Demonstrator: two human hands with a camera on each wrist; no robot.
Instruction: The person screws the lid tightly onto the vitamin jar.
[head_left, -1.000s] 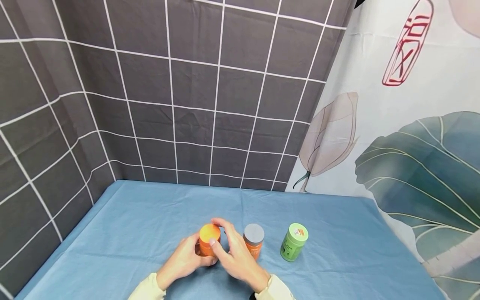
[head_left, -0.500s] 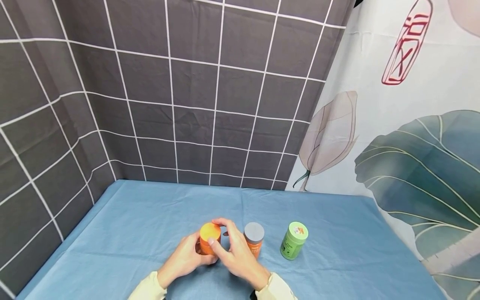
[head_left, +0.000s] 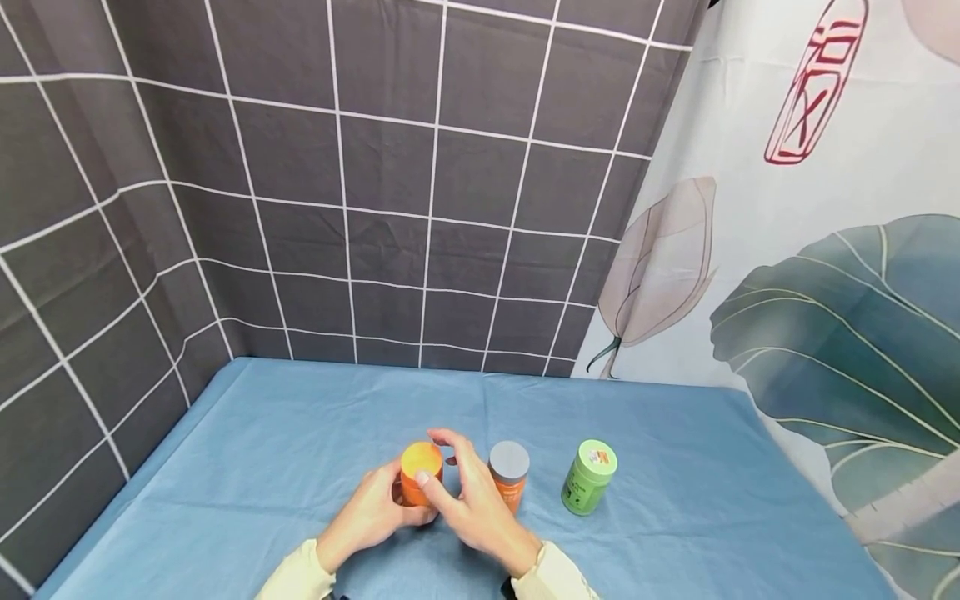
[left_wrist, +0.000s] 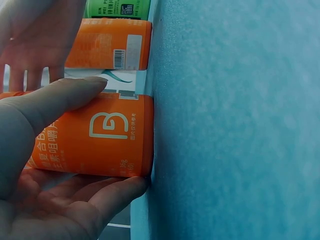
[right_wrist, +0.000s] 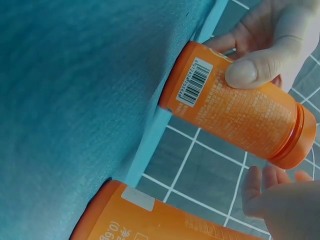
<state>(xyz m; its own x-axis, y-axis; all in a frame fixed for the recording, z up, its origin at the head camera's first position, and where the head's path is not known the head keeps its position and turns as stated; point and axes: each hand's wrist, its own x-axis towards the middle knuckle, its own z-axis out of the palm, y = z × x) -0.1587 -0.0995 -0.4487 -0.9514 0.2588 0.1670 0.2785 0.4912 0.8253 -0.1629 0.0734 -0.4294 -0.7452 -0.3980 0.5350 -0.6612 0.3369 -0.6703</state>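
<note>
My left hand [head_left: 371, 508] grips an upright orange bottle [head_left: 416, 493] low on its body, thumb on the near side. The bottle's base is right at the blue cloth in the left wrist view. Its orange lid [head_left: 422, 458] is on top. My right hand [head_left: 483, 512] is around the lid's right side, the thumb at the lid's near edge and the other fingers spread behind it, slightly apart. In the right wrist view the right fingers [right_wrist: 267, 182] are beside the lid. To the right stands an orange bottle with a grey lid [head_left: 509, 463], partly hidden by the right hand.
A green bottle with a light green lid [head_left: 589, 477] stands farther right. A blue cloth [head_left: 300, 433] covers the table. Behind it hangs a dark grid-patterned curtain [head_left: 382, 175], and a white floral curtain [head_left: 675, 250] is at the right.
The right hand's index finger has moved slightly away from the lid. The left hand keeps its hold on the bottle, and the view has tilted a little.
</note>
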